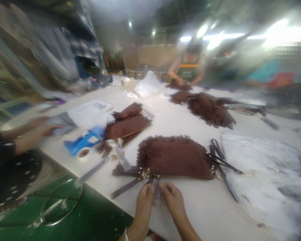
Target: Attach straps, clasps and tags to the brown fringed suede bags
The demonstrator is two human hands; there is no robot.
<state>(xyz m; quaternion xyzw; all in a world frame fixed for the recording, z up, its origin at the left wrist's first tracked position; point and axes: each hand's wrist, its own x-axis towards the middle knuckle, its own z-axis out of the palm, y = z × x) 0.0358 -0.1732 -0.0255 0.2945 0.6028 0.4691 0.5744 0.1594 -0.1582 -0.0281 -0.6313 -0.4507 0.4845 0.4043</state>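
Just in front of me on the white table (pixel 198 207) lies a brown fringed bag (pixel 178 159), with gold clasps and dark straps at its corners. My left hand (pixel 144 204) and my right hand (pixel 174 202) meet at its near left corner. Between their pinched fingertips is a small clear plastic sleeve (pixel 156 192). Both hands are closed on it, the left on one side and the right on the other. Brown strap ends (pixel 126 187) stick out to the left of the bag's gold hardware.
More fringed bags (pixel 127 129) lie left of centre, beside a blue packet (pixel 86 140) and a tape roll (pixel 84 154). White plastic (pixel 263 167) covers the right side. A co-worker's hands (pixel 40 130) hold grey material at left; another person (pixel 188 72) handles brown pieces across the table.
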